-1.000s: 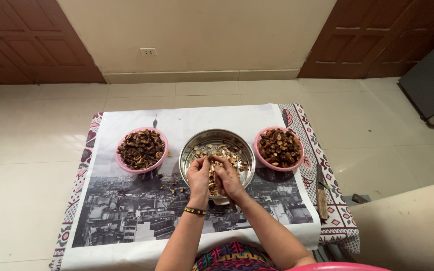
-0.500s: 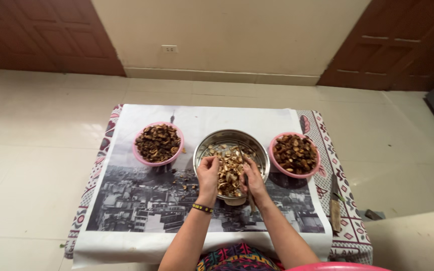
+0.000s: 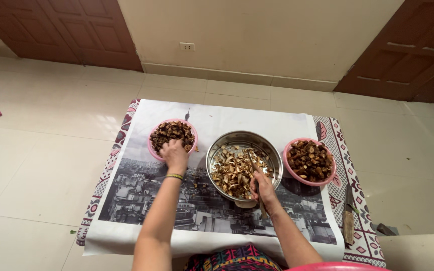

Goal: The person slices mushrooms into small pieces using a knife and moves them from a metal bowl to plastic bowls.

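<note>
My left hand (image 3: 175, 154) reaches into the left pink bowl (image 3: 152, 147) of dark brown nuts, fingers curled over them. My right hand (image 3: 262, 186) rests at the near rim of the steel bowl (image 3: 275, 155) and grips a thin knife with a wooden handle, its blade lying over the pale brown shell pieces inside. A second pink bowl (image 3: 330, 176) holding dark nuts stands to the right of the steel bowl, untouched.
The bowls sit on a low table covered with a black-and-white cityscape sheet (image 3: 141, 200) over a patterned cloth (image 3: 357, 236). Another knife (image 3: 348, 217) lies at the table's right edge. Tiled floor surrounds it; brown doors and a wall stand behind.
My left hand left the steel bowl and moved left into the left pink bowl. My right hand stayed at the steel bowl with the knife. The camera view shifted.
</note>
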